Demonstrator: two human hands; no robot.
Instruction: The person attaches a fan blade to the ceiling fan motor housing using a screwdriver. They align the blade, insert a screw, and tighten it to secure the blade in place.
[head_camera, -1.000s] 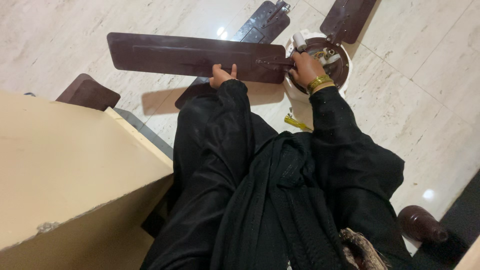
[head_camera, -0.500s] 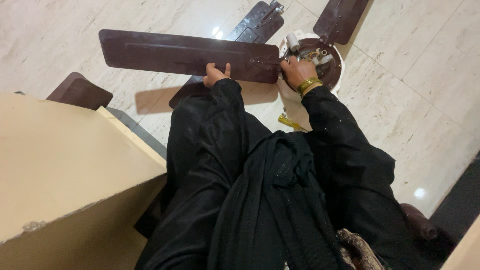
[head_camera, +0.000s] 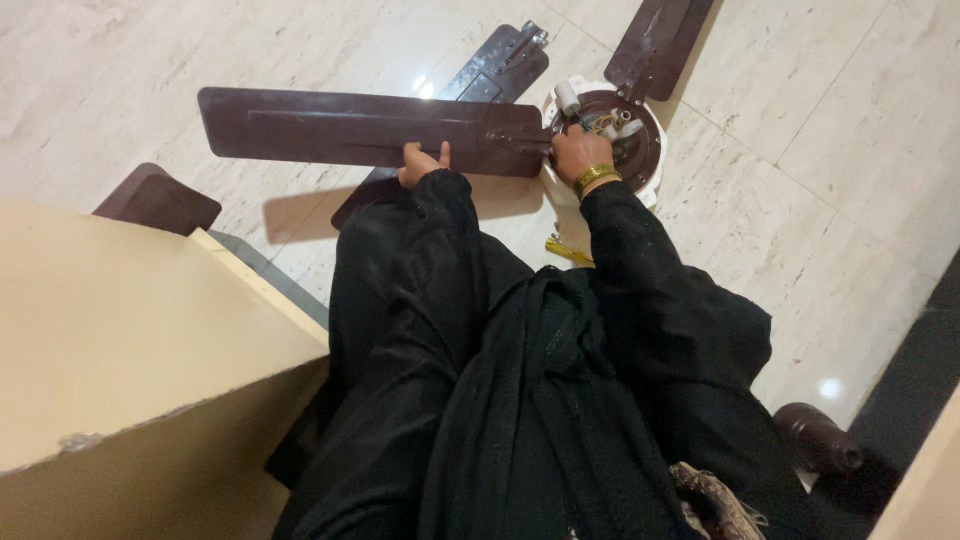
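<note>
Just the one head view here, looking straight down at our lap and the floor. We've got a long brown blade (head_camera: 360, 128) held up flat above the marble floor (head_camera: 820, 230), stretching off to the left. Our left hand (head_camera: 421, 162) is gripping its near edge around the middle-right part, fingers tucked under and thumb on top, so that hand is closed on the blade. Our right hand (head_camera: 578, 152) sits right where the blade's metal bracket (head_camera: 520, 138) meets the motor (head_camera: 612, 130), the round brown-and-white hub sitting on the floor with some wires showing inside. The fingers are curled in at that joint, but we can't tell if they're pinching a screw, the bracket, or just pressing there. There's a gold bangle (head_camera: 594, 177) on that wrist.

Two more blades are around the hub: one (head_camera: 655, 45) pointing up and away at the top of the picture, still touching the motor, and another (head_camera: 500, 62) lying flat on the floor behind the one we hold. A yellow-handled tool (head_camera: 566, 250) lies on the floor just beside our knee, below the motor. Off to the left, a beige box (head_camera: 120, 330) fills the corner, with a dark brown piece (head_camera: 160, 200) poking out behind it.
</note>
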